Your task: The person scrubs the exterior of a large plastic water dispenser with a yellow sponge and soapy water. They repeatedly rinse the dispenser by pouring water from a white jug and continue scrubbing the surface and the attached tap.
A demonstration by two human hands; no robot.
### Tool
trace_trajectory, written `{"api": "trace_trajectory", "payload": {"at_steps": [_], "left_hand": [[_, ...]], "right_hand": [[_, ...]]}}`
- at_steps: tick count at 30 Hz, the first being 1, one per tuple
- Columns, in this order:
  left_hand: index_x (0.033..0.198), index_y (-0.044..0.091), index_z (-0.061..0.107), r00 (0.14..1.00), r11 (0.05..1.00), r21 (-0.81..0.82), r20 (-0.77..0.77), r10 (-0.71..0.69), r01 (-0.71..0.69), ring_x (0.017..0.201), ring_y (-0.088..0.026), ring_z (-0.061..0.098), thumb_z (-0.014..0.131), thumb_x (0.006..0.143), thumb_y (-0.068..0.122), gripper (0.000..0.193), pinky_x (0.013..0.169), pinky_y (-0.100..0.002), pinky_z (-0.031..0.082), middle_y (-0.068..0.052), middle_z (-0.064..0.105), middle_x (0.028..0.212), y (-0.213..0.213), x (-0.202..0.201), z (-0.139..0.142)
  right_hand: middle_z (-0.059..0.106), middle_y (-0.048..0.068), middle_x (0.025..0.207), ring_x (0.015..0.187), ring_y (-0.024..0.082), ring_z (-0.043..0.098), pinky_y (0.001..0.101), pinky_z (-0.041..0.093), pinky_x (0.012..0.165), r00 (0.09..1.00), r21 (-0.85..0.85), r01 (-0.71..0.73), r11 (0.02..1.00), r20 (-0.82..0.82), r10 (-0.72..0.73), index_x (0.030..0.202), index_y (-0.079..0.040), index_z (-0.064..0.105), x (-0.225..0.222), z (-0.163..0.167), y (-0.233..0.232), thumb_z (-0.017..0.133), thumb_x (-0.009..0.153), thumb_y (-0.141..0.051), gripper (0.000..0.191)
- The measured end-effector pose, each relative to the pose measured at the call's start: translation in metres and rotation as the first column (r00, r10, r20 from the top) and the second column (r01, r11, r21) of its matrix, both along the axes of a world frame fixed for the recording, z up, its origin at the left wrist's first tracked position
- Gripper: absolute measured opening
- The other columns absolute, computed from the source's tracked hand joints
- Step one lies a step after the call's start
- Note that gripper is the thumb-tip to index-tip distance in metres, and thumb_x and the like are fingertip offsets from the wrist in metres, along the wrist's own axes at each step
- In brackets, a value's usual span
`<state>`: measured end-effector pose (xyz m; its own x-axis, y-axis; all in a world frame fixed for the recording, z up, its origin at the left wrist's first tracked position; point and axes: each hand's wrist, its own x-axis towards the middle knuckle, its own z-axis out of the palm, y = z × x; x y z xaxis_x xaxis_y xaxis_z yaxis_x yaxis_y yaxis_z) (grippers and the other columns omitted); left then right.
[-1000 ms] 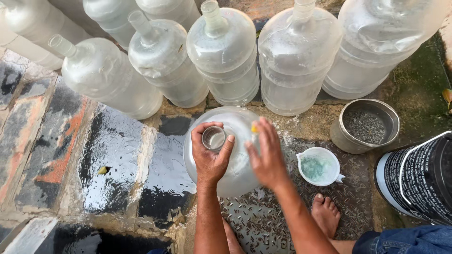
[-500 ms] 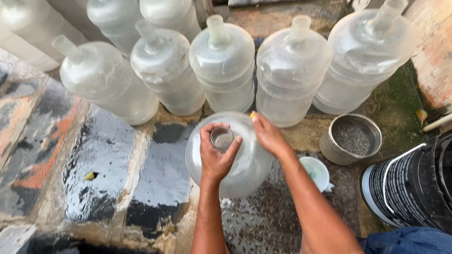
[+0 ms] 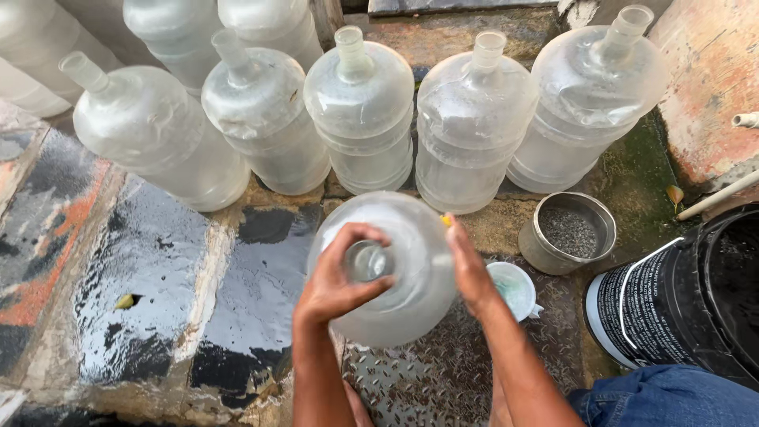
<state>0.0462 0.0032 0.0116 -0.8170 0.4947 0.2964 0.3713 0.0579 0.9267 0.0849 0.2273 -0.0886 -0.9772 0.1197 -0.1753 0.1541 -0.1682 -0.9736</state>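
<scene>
upper frame: row of clear empty plastic jugs (image 3: 360, 111) | centre: left hand (image 3: 336, 285) grips neck of clear round water jug (image 3: 395, 265) on wet checker plate | right hand (image 3: 470, 273) presses its side | right: steel bowl (image 3: 569, 233) of grey grit, black bucket (image 3: 680, 300)

Five big clear water jugs stand in a row along the back, necks up: the leftmost jug (image 3: 154, 134) leans to the left, then a second jug (image 3: 265, 111), a middle jug (image 3: 362, 107), a fourth jug (image 3: 474, 119) and the rightmost jug (image 3: 589, 95), each just beside the next. More jugs (image 3: 182, 24) sit behind them. To the right a round metal bowl (image 3: 569, 231) holds dark grit, and a small white cup (image 3: 515, 289) lies near it on the checker-plate metal (image 3: 431, 379). A black bucket (image 3: 696, 296) stands at the right edge. The wet stone floor (image 3: 150, 292) glistens, with a yellow leaf (image 3: 125, 301) on it.
</scene>
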Motion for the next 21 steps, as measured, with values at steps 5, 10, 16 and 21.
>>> {"api": "trace_trajectory", "payload": {"at_steps": [5,10,16,21], "left_hand": [[0.117,0.014,0.050,0.503,0.496,0.152,0.477,0.721,-0.855,0.103,-0.023,0.064,0.077,0.078,0.008,0.048,0.080,-0.047,0.050,-0.006,0.065,0.111,-0.062,0.022,-0.038],[0.119,0.009,0.051,0.631,0.495,0.400,0.387,0.672,-0.772,0.109,-0.024,0.063,0.075,0.083,0.003,0.043,0.105,-0.042,0.050,-0.010,0.064,0.112,-0.121,0.034,-0.067],[0.117,0.011,0.051,0.683,0.540,0.425,0.357,0.638,-0.727,0.108,-0.025,0.064,0.072,0.081,0.000,0.043,0.105,-0.045,0.048,-0.008,0.065,0.109,-0.135,0.038,-0.085],[0.117,0.011,0.050,0.732,0.591,0.437,0.324,0.600,-0.678,0.109,-0.027,0.064,0.073,0.079,0.002,0.045,0.106,-0.046,0.048,-0.009,0.065,0.110,-0.142,0.042,-0.083]], "right_hand": [[0.016,0.017,0.172,0.158,0.033,0.016,0.0543,0.002,0.125,0.966,0.744,0.021,0.668,-0.188,0.179,0.163,-0.006,0.020,0.013,-0.058,-0.041,0.009,0.103,-0.059,0.081],[0.015,0.009,0.172,0.160,0.026,0.013,0.0551,-0.001,0.127,0.799,0.628,-0.473,0.618,0.601,0.001,0.163,-0.011,0.015,-0.022,-0.072,-0.032,0.013,0.097,-0.072,0.090],[0.014,0.020,0.173,0.160,0.034,0.013,0.0515,0.004,0.127,0.857,0.609,-0.090,0.788,-0.356,0.372,0.163,0.001,0.017,0.009,-0.027,-0.121,0.013,0.102,-0.072,0.095],[0.033,0.004,0.170,0.158,0.023,0.028,0.0542,0.005,0.129,0.915,0.744,-0.104,0.660,-0.189,0.357,0.158,-0.020,0.036,-0.010,-0.050,-0.098,0.013,0.103,-0.064,0.074]]}}
